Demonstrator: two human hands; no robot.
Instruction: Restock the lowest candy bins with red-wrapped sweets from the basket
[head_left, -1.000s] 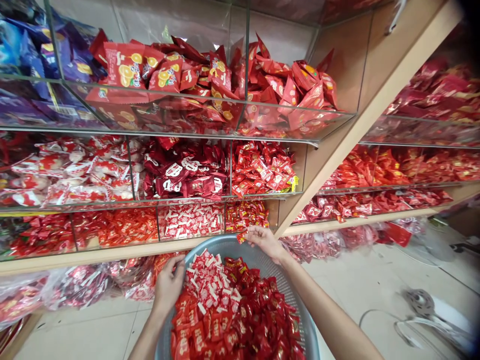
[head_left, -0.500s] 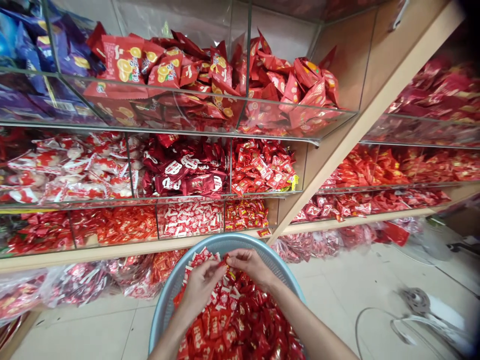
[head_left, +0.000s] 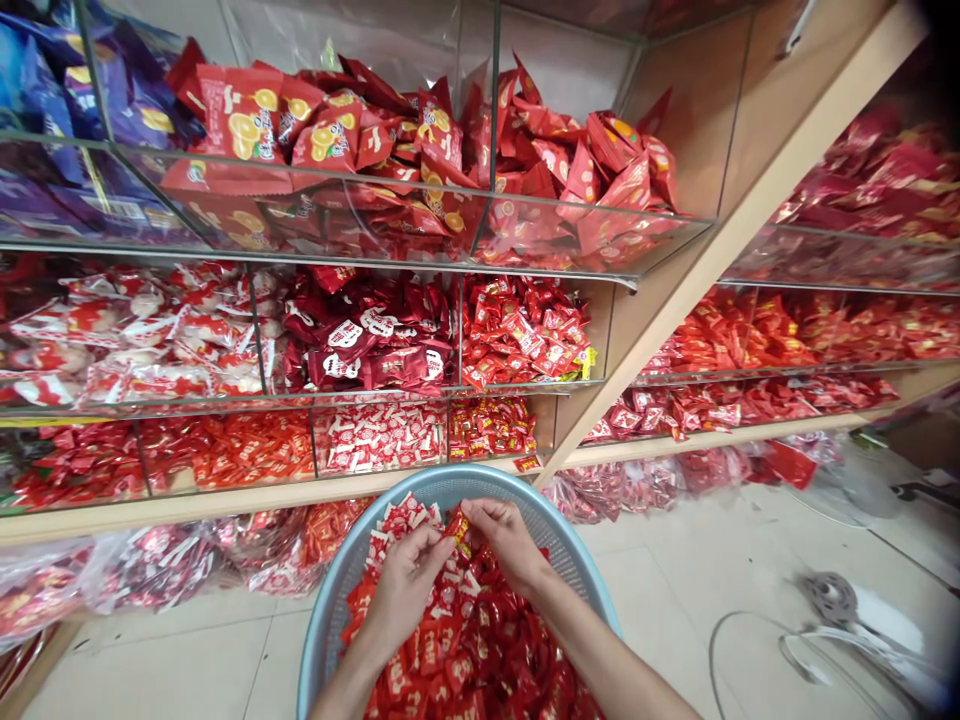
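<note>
Over a blue-grey plastic basket (head_left: 321, 610), my left hand (head_left: 405, 572) and my right hand (head_left: 504, 545) meet at their fingertips. Between them is a small red-wrapped candy (head_left: 458, 522) with yellow print. My right thumb and fingers pinch its upper right side, while my left thumb and forefinger close on its lower left edge. Below my hands, the basket holds a heap of red candies (head_left: 480, 665), some dark and shiny, some brighter with gold lettering. Red-and-white wrapped candies (head_left: 405, 512) lie toward its far left side, partly hidden by my left hand.
Just behind the basket stands a wooden shelf unit (head_left: 600, 410) with clear-walled compartments of wrapped sweets. Plastic bags of candy (head_left: 157, 565) sit on the floor under it. A white cable (head_left: 720, 640) and a blurred white device (head_left: 885, 615) lie on the tiles at right.
The candy between my fingertips has turned, so more of its red and yellow wrapper shows. My fingers have shifted slightly on it; both hands stay over the basket.
</note>
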